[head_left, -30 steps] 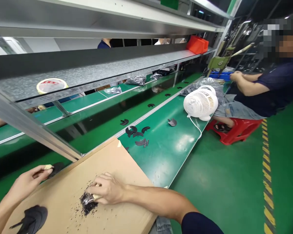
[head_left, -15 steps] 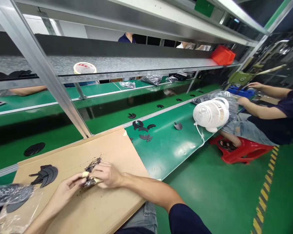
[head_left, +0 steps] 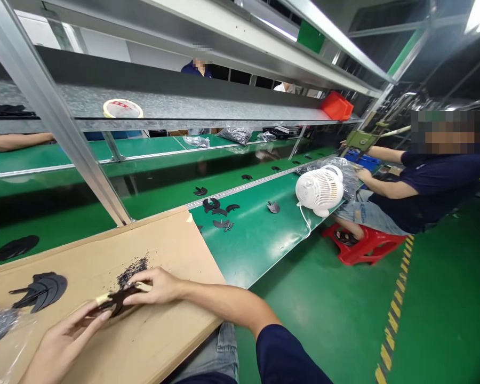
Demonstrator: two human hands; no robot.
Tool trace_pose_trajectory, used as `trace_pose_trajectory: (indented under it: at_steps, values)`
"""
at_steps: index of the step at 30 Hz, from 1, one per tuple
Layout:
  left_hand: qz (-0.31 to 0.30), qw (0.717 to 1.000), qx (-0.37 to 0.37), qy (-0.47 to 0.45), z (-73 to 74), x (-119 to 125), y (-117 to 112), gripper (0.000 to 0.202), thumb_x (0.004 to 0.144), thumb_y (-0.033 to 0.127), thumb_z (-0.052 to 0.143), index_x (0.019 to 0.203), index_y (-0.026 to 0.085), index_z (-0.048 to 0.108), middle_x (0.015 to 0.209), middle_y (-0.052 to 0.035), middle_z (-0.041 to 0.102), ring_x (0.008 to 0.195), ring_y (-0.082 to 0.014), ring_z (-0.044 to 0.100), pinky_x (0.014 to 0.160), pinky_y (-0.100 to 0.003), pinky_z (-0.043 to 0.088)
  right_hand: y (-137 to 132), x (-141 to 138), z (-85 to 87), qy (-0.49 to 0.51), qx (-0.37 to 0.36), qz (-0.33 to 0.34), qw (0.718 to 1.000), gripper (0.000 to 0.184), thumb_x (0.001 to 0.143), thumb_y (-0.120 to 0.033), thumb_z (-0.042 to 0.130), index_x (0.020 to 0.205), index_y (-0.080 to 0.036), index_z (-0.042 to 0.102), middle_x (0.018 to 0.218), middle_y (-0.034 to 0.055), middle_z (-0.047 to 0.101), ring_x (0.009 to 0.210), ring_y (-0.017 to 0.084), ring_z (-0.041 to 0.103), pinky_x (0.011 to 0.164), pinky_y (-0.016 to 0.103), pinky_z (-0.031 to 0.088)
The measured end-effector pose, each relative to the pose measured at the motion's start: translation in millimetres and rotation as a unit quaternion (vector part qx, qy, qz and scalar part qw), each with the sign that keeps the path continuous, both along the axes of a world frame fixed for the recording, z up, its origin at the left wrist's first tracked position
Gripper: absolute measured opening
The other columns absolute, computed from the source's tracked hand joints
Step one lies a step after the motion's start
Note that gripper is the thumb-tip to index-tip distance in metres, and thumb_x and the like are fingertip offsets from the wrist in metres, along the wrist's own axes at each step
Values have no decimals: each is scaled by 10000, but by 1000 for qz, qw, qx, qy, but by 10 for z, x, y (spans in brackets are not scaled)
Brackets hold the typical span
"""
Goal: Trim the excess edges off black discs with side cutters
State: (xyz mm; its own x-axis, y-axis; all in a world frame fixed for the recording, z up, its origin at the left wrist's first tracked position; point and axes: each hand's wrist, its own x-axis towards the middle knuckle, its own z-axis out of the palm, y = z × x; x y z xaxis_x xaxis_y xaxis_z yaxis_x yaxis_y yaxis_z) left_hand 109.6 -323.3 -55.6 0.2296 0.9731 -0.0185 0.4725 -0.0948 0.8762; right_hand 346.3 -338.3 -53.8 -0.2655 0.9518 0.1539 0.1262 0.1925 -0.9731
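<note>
Between my two hands, low over a cardboard sheet [head_left: 160, 330], is a dark curved plastic part [head_left: 119, 302]. My left hand [head_left: 70, 333] pinches its near left end between thumb and fingers. Gripping the other end is my right hand [head_left: 158, 287], its thumb and fingertips closed on the part. Pale yellow coverings wrap some fingertips on both hands. Just beyond the part lies a scattered heap of tiny black pieces [head_left: 133, 271]. A stack of black curved parts [head_left: 44, 290] rests on the cardboard to the left.
Several black curved parts [head_left: 221, 211] lie on the green bench [head_left: 248, 240]. A white fan [head_left: 319, 189] stands farther right, beside a seated co-worker [head_left: 404, 181]. A metal post [head_left: 72, 117] rises behind the cardboard. A tape roll [head_left: 122, 109] sits on the shelf; a plastic bag [head_left: 4, 325] lies left.
The view has swung to the right, so things sit farther left. The dark part between my hands now shows more clearly, broader and tilted; my left hand's fingers have spread wider along it.
</note>
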Motion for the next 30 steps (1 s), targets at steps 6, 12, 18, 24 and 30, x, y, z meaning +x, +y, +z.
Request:
trace_pose_trajectory:
  at_steps: [6,12,18,24,30]
  values:
    - [42,993,74,85,205,-401,-223,441,701,699,611,975,381,747,1075,17,800,1047,-335,747,1003,-456,598,108,131,326,139,-52,-152,977,629,475,-683,871,778,-157,708,710,-31,671,678,137,618,674,267,535]
    - [196,947,181,178,742,-1100,-387,453,880,533,505,1035,175,735,1119,-78,779,1038,-242,715,1012,-348,554,482,122,234,229,-90,-159,956,541,527,-566,908,814,-187,650,736,-47,673,708,118,628,738,261,547]
    - [145,919,183,317,697,-1558,-490,349,962,361,464,1022,152,737,1095,-108,771,1050,-240,686,977,-352,534,593,71,163,264,-103,-145,948,505,534,-440,945,880,-195,672,843,-20,731,777,134,692,770,277,592]
    - [47,879,146,452,468,-1274,-412,283,923,248,541,1114,128,713,1145,-163,698,1028,-295,629,903,-410,518,563,81,191,263,-116,-148,946,475,572,-423,926,893,-191,665,868,-9,736,774,140,712,747,278,608]
    - [-3,857,162,490,426,-1104,-407,292,879,203,455,947,178,738,1005,-139,706,938,-297,631,793,-387,503,420,98,230,262,-124,-185,939,519,505,-452,936,858,-188,661,794,-35,722,746,132,695,797,281,588]
